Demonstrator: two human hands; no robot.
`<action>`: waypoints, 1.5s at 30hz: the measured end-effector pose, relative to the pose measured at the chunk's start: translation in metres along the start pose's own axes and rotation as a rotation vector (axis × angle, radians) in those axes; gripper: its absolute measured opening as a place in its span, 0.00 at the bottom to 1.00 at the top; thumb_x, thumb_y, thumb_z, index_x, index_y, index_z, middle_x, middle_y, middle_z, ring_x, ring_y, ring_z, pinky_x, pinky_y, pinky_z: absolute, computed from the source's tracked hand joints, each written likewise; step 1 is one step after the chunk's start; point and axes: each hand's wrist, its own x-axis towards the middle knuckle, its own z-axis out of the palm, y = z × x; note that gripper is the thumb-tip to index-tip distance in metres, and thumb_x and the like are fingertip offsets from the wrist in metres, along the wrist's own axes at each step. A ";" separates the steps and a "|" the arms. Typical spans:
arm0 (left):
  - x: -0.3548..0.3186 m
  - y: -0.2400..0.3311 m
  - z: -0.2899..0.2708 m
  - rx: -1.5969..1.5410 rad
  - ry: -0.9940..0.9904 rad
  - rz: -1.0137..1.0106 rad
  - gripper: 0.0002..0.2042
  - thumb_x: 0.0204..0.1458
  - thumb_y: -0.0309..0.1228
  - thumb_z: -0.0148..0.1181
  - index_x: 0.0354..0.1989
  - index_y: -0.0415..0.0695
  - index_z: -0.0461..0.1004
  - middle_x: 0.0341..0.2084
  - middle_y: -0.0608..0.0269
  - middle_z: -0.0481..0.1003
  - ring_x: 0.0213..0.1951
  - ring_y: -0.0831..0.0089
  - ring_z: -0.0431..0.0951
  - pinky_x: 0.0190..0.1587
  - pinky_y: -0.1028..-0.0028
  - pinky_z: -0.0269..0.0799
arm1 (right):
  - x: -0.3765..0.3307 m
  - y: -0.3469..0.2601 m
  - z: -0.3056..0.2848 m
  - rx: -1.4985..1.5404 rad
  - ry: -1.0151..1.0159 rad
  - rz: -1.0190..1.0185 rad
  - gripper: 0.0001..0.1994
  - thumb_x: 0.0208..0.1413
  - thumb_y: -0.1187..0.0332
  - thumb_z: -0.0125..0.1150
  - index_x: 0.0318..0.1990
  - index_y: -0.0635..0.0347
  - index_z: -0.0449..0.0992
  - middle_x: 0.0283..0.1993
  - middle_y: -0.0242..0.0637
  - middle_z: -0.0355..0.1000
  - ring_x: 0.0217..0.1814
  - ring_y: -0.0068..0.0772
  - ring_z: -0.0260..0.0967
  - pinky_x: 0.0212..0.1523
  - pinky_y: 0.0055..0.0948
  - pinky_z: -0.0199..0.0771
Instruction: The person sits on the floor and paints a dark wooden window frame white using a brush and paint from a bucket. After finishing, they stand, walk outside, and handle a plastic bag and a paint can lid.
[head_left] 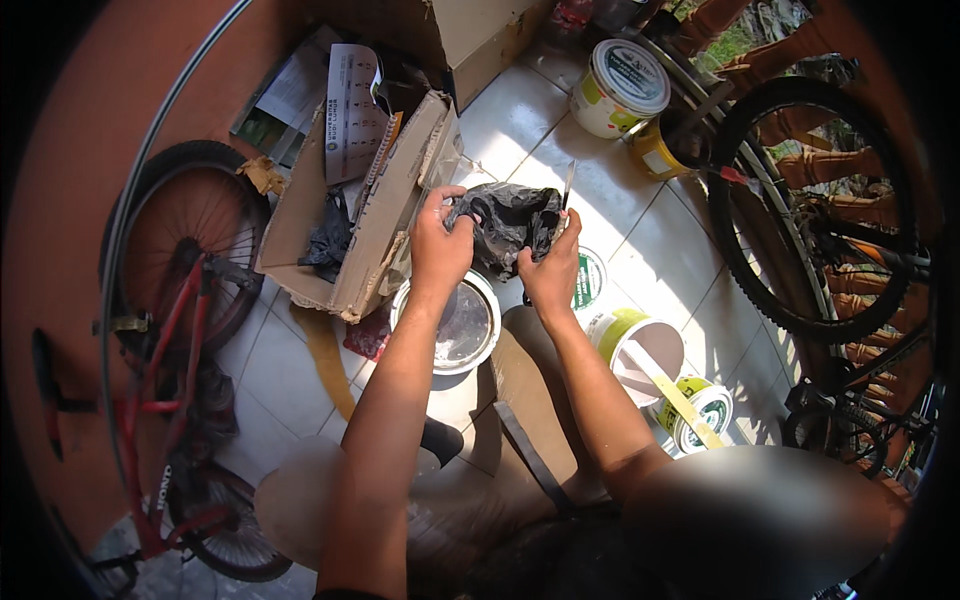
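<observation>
A crumpled black plastic bag (512, 222) is stretched between my two hands. My left hand (440, 245) grips its left edge, thumb against the plastic. My right hand (552, 268) holds the right edge with fingers closed. A thin, pointed, pale sliver (570, 178) stands up at the right fingertips; I cannot tell what it is or whether it is gripped. Just below the bag, a round white tub (495, 325) sits on the floor, with a greyish inside. Beside my left hand stands an open cardboard box (375, 235) holding papers, a calendar and black plastic.
Lidded paint buckets (610, 125) and a yellow bucket (657, 150) stand at the far right. An open bucket (645, 345) with a yellowish strip (672, 390) across it lies right of my forearm. Bicycles flank both sides: a red frame (180, 330) left, a black tyre (725, 210) right.
</observation>
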 end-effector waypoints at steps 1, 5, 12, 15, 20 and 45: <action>0.003 -0.003 -0.008 -0.026 -0.003 -0.035 0.18 0.63 0.20 0.54 0.60 0.40 0.79 0.36 0.59 0.84 0.36 0.72 0.83 0.43 0.69 0.79 | 0.009 0.006 -0.002 -0.030 0.041 0.001 0.49 0.53 0.79 0.71 0.82 0.58 0.50 0.65 0.69 0.72 0.64 0.75 0.75 0.62 0.57 0.77; 0.012 -0.012 -0.034 -0.372 -0.128 -0.229 0.21 0.62 0.17 0.47 0.61 0.39 0.80 0.33 0.61 0.83 0.33 0.79 0.78 0.36 0.76 0.73 | 0.045 0.038 -0.043 -0.165 0.136 0.063 0.40 0.54 0.81 0.67 0.75 0.57 0.59 0.64 0.67 0.76 0.61 0.74 0.76 0.62 0.58 0.76; 0.001 0.015 -0.037 -0.415 -0.335 -0.067 0.31 0.54 0.22 0.54 0.71 0.38 0.74 0.64 0.50 0.76 0.60 0.71 0.79 0.61 0.75 0.75 | 0.049 -0.044 -0.118 0.274 -0.051 0.076 0.25 0.67 0.59 0.78 0.64 0.62 0.78 0.33 0.24 0.70 0.33 0.19 0.62 0.37 0.24 0.68; 0.004 0.013 -0.031 -0.308 -0.278 0.035 0.31 0.54 0.22 0.53 0.71 0.38 0.73 0.65 0.50 0.77 0.67 0.65 0.76 0.70 0.70 0.68 | 0.031 -0.069 -0.125 0.213 -0.376 -0.019 0.17 0.73 0.61 0.70 0.58 0.67 0.84 0.42 0.36 0.86 0.36 0.27 0.78 0.42 0.29 0.77; 0.003 0.019 -0.031 -0.353 -0.377 0.061 0.32 0.55 0.25 0.49 0.73 0.36 0.72 0.67 0.49 0.75 0.70 0.61 0.73 0.74 0.67 0.63 | 0.028 -0.062 -0.053 -0.336 -0.528 -0.039 0.13 0.66 0.65 0.63 0.44 0.68 0.86 0.40 0.63 0.84 0.49 0.71 0.84 0.55 0.64 0.83; 0.017 0.031 -0.046 -0.230 -0.483 -0.051 0.21 0.63 0.28 0.51 0.62 0.35 0.79 0.56 0.55 0.81 0.56 0.68 0.80 0.65 0.69 0.72 | 0.027 0.075 0.084 0.783 -0.699 0.425 0.10 0.71 0.68 0.68 0.54 0.62 0.85 0.32 0.29 0.80 0.27 0.19 0.74 0.26 0.25 0.68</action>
